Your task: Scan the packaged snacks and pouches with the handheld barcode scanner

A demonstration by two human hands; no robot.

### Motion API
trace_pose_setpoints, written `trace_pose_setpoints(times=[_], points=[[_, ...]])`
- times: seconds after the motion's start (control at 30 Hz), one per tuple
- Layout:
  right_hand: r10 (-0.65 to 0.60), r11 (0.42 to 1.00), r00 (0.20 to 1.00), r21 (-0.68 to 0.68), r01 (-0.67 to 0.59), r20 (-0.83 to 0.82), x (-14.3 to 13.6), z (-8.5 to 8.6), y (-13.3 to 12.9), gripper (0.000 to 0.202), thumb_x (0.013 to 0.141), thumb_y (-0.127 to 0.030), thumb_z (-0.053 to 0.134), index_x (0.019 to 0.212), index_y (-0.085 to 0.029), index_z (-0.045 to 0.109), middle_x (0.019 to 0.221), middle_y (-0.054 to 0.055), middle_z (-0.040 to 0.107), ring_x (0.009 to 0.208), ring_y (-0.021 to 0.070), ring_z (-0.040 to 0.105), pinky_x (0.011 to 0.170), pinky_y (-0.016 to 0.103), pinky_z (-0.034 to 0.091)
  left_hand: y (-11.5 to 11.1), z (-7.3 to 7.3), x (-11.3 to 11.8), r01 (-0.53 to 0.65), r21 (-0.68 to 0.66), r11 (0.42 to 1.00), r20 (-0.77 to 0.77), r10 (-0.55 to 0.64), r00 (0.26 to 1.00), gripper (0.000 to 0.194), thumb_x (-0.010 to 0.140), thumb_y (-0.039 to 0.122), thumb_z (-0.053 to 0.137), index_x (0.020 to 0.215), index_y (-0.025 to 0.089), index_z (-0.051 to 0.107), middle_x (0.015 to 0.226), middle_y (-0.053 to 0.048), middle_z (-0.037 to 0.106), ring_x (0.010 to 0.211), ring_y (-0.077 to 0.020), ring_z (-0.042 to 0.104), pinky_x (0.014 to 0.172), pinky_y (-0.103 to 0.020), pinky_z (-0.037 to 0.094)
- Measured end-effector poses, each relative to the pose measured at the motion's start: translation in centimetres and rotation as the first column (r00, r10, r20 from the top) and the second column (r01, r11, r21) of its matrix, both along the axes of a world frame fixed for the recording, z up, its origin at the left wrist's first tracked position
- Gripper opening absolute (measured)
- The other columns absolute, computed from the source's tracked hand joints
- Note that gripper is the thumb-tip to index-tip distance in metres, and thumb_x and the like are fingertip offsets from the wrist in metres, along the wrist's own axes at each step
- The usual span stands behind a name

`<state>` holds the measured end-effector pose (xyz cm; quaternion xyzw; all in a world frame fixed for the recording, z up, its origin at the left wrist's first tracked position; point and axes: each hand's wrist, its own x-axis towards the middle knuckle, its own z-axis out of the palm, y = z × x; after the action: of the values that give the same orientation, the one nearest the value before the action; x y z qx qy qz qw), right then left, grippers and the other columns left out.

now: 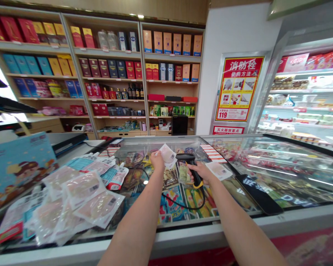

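My left hand [157, 161] is closed on the edge of a flat clear plastic packet [168, 155] with a barcode label, held up over the freezer's glass top. In my right hand [202, 172] is a black and yellow barcode scanner [194, 170], its fingers wrapped round the handle and its head turned toward the packet. A black cable loops down from the scanner's base. Another flat packet [219, 170] lies on the glass just right of my right hand. To the left, a heap of similar clear packets [84, 189] lies beside blue-and-white and red spouted pouches [117, 177].
Frozen goods show through the freezer's glass lid [283, 162]. A black mat [258, 194] with white lettering lies on the right. A blue illustrated box [19, 162] stands at left. Behind are shelves of boxed goods [113, 69] and a lit refrigerated display [308, 92].
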<state>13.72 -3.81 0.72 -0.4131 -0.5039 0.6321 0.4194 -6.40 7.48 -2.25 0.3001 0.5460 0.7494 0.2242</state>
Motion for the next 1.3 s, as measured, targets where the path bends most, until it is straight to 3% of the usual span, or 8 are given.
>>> trace_pose_setpoints(times=[0.13, 0.23, 0.57, 0.73, 0.83, 1.0, 1.1, 1.3], points=[[0.016, 1.000, 0.999, -0.011, -0.017, -0.041, -0.8, 0.0, -0.1, 0.035, 0.069, -0.039, 0.075, 0.086, -0.020, 0.052, 0.052, -0.006, 0.057, 0.039, 0.0093, 0.050, 0.039, 0.023, 0.047, -1.5, 0.6, -1.3, 0.025, -0.027, 0.999, 0.091, -0.023, 0.996, 0.007, 0.070, 0.023, 0.055, 0.071, 0.017, 0.058, 0.064, 0.000, 0.058, 0.062, -0.0137, 0.056, 0.064, -0.027, 0.046], [0.039, 0.999, 0.997, -0.012, -0.040, -0.071, -2.2, 0.8, -0.1, 0.032, 0.071, -0.037, 0.075, 0.084, -0.020, 0.050, 0.051, -0.007, 0.055, 0.039, 0.0089, 0.049, 0.039, 0.022, 0.045, -2.9, 0.9, -4.1, -0.022, -0.048, 0.999, 0.076, 0.026, 0.997, 0.007, 0.069, 0.022, 0.055, 0.070, 0.016, 0.058, 0.063, 0.001, 0.057, 0.060, -0.0135, 0.055, 0.063, -0.027, 0.045], [0.258, 0.965, 0.959, -0.005, -0.260, -0.115, -13.4, 3.0, -0.9, 0.035, 0.067, -0.039, 0.076, 0.079, -0.019, 0.050, 0.051, -0.006, 0.056, 0.039, 0.0087, 0.049, 0.039, 0.022, 0.045, -9.1, 4.4, -18.6, -0.193, -0.075, 0.978, -0.145, 0.181, 0.973, 0.010, 0.069, 0.023, 0.055, 0.075, 0.018, 0.061, 0.073, -0.003, 0.063, 0.074, -0.0190, 0.060, 0.073, -0.031, 0.048], [0.328, 0.943, 0.938, -0.017, -0.332, -0.110, -18.5, 2.7, -2.0, 0.038, 0.065, -0.040, 0.077, 0.085, -0.020, 0.050, 0.050, -0.007, 0.056, 0.038, 0.0093, 0.048, 0.039, 0.023, 0.044, -13.4, 6.4, -25.9, -0.343, -0.102, 0.934, -0.339, 0.292, 0.895, 0.006, 0.067, 0.020, 0.058, 0.072, 0.020, 0.061, 0.068, -0.003, 0.062, 0.076, -0.0226, 0.061, 0.079, -0.035, 0.048], [0.355, 0.934, 0.931, -0.006, -0.357, -0.084, -20.4, 2.5, -2.4, 0.038, 0.067, -0.039, 0.075, 0.088, -0.020, 0.051, 0.050, -0.007, 0.056, 0.038, 0.0087, 0.048, 0.039, 0.022, 0.044, -15.6, 6.8, -28.6, -0.413, -0.144, 0.899, -0.458, 0.309, 0.833, 0.008, 0.067, 0.016, 0.059, 0.073, 0.021, 0.061, 0.066, -0.003, 0.060, 0.077, -0.0246, 0.061, 0.080, -0.037, 0.047], [0.364, 0.931, 0.930, -0.002, -0.365, -0.055, -21.5, 2.7, -2.8, 0.033, 0.070, -0.037, 0.073, 0.088, -0.019, 0.052, 0.049, -0.007, 0.055, 0.038, 0.0081, 0.048, 0.038, 0.021, 0.044, -17.5, 6.6, -29.2, -0.494, -0.253, 0.832, -0.689, 0.203, 0.696, 0.022, 0.071, 0.008, 0.055, 0.086, 0.021, 0.064, 0.091, -0.009, 0.068, 0.099, -0.0276, 0.062, 0.094, -0.043, 0.043], [0.342, 0.939, 0.938, -0.003, -0.343, -0.049, -21.3, 3.0, -2.9, 0.036, 0.067, -0.037, 0.074, 0.090, -0.019, 0.052, 0.049, -0.007, 0.055, 0.037, 0.0085, 0.048, 0.038, 0.021, 0.044, -18.0, 6.6, -28.4, -0.549, -0.255, 0.796, -0.781, 0.166, 0.603, 0.029, 0.074, 0.007, 0.053, 0.096, 0.021, 0.065, 0.114, -0.011, 0.065, 0.121, -0.0289, 0.052, 0.105, -0.052, 0.033], [0.294, 0.955, 0.953, -0.009, -0.295, -0.078, -20.2, 2.7, -2.4, 0.041, 0.063, -0.039, 0.077, 0.090, -0.019, 0.053, 0.050, -0.006, 0.056, 0.038, 0.0092, 0.048, 0.038, 0.023, 0.045, -17.8, 7.7, -26.1, -0.553, -0.195, 0.810, -0.837, 0.157, 0.524, 0.029, 0.080, 0.008, 0.050, 0.101, 0.021, 0.064, 0.129, -0.011, 0.058, 0.135, -0.0285, 0.038, 0.111, -0.061, 0.020]])
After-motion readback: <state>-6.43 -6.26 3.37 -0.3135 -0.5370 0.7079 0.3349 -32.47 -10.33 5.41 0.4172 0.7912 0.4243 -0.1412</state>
